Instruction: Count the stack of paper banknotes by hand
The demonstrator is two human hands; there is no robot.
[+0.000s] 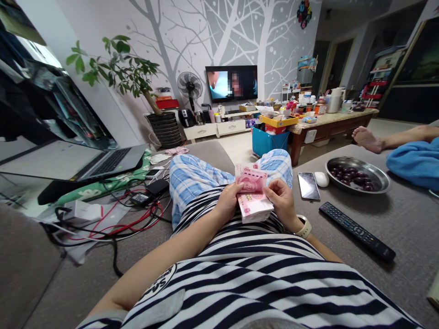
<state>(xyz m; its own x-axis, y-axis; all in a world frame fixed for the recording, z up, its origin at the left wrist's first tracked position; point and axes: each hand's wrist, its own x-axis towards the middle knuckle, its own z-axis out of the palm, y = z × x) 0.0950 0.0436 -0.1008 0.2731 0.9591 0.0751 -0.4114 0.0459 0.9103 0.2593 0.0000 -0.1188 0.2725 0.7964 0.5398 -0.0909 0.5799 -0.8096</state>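
Held banknotes [255, 203], phone [309, 186] beside mouse [321, 179], remote [356, 231], bowl [381, 183]

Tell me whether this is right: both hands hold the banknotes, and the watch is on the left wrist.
Not quite: the head view shows the watch on the wrist of the right hand. That hand and the left hand do both hold the banknotes.

A grey wall [236, 45] with white painted trees stands at 12 o'clock, a white cabinet [201, 131] before it. Bright light [48, 54] shows at 10. At 2, a wooden table [353, 115] stands on pale floor [236, 145].
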